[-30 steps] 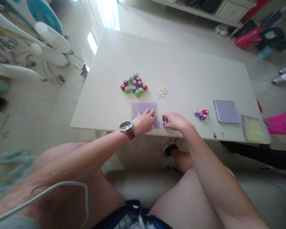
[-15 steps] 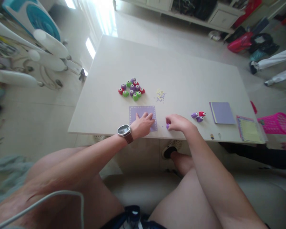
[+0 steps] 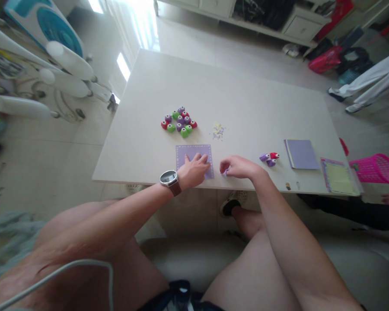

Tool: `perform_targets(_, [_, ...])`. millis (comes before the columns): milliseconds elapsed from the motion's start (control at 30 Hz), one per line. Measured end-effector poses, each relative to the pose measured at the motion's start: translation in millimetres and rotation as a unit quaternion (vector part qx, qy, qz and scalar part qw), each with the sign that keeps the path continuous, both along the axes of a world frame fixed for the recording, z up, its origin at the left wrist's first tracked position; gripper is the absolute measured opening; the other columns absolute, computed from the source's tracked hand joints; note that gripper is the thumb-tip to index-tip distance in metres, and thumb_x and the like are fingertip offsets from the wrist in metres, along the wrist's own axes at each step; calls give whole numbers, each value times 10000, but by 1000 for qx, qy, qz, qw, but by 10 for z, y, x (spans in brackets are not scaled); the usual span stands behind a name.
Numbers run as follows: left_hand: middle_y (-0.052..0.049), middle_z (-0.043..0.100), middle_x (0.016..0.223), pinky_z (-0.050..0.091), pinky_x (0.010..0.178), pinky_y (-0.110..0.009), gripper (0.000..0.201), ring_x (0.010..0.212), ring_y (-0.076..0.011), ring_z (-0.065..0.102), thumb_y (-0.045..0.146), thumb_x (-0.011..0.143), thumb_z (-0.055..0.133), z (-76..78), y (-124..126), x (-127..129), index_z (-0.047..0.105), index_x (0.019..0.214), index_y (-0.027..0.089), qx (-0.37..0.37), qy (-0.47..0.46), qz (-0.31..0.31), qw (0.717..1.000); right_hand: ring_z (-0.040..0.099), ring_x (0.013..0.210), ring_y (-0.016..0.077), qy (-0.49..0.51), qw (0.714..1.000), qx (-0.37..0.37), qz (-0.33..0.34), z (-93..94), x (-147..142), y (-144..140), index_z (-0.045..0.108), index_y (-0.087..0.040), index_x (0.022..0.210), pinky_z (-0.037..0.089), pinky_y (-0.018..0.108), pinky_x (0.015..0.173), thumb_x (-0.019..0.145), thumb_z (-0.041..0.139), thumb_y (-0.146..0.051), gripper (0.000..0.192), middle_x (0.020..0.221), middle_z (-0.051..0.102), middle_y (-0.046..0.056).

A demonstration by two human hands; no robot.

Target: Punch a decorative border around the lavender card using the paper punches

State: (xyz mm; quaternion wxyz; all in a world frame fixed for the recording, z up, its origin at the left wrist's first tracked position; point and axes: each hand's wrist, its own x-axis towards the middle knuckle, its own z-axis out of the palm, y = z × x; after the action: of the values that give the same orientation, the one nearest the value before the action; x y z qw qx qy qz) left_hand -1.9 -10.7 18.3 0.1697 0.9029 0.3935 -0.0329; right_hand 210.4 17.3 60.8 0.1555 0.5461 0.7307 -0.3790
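Note:
My left hand, with a watch on its wrist, lies flat on a purple paper square with punched holes along its edges, near the table's front edge. Just right of the paper, my right hand is closed around a small purple punch, which is mostly hidden under the fingers. A cluster of several red, green and purple punches sits farther back. Small paper bits lie beside it.
Three more punches lie right of my right hand, then a purple paper stack and a yellow-green sheet pack. A pink basket stands off the table at right. Another person's legs show at upper right.
My right hand slid slightly left toward the paper with the punch. The left hand stays on the paper. The person at upper right has moved further into view.

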Motion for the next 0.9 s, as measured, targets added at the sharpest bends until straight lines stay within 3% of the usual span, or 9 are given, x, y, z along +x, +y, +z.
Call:
perform_targets(133, [-177, 524, 1292, 481, 995, -761, 396, 1196, -345, 467, 64, 862, 423, 8, -2, -1, 641, 1179, 159, 8, 1, -3, 1000, 704, 1037, 193, 4, 1000, 12, -20, -12, 0, 18, 745, -181, 1053, 505, 217, 887, 760, 575, -5, 381, 1126, 773, 66])
perform_targets(233, [-172, 520, 1302, 474, 1018, -749, 401, 1208, -339, 460, 65, 866, 433, 21, -5, 0, 641, 1191, 171, 3, 5, 1, 1000, 651, 1203, 208, 22, 993, 99, -66, -28, 40, 41, 638, -182, 1337, 478, 237, 997, 807, 571, -43, 551, 1373, 682, 93])
perform_targets(300, [-164, 517, 1308, 468, 1036, -739, 401, 1217, -334, 455, 67, 870, 440, 26, -5, 1, 641, 1195, 185, -3, 8, 3, 1000, 609, 1282, 218, 24, 986, 142, -81, -40, 77, 55, 594, -193, 1400, 439, 262, 1072, 840, 563, -70, 574, 1450, 633, 93])
perform_targets(467, [-170, 516, 1305, 469, 1020, -758, 400, 1209, -340, 457, 63, 861, 444, 13, -4, 2, 642, 1191, 174, -1, 2, 1, 1000, 615, 1267, 239, -12, 989, 125, -72, -19, 112, 59, 659, -180, 1297, 432, 293, 1084, 877, 583, -124, 431, 1398, 665, 112])
perform_targets(667, [-163, 517, 1297, 471, 1027, -746, 393, 1210, -335, 461, 61, 865, 442, 0, -4, -3, 639, 1183, 179, 1, 2, 3, 1000, 699, 964, 211, -53, 996, 60, -38, -15, 71, 19, 720, -171, 1071, 506, 255, 815, 803, 734, -196, 270, 1115, 755, 95])
perform_targets(800, [-167, 521, 1291, 474, 1016, -754, 390, 1205, -340, 463, 61, 863, 435, 7, -6, -1, 640, 1175, 172, 3, 4, 1, 1000, 686, 926, 197, -79, 996, 41, 1, -102, 98, 12, 723, -200, 972, 480, 243, 749, 755, 723, -112, 234, 1049, 760, 63])
perform_targets(900, [-168, 524, 1291, 472, 1016, -756, 394, 1203, -339, 464, 59, 865, 432, 7, -5, -4, 642, 1178, 174, 2, 3, 0, 1000, 676, 910, 203, -109, 993, 50, -14, -135, 195, 43, 717, -195, 961, 468, 256, 734, 769, 697, -108, 212, 1035, 757, 76])
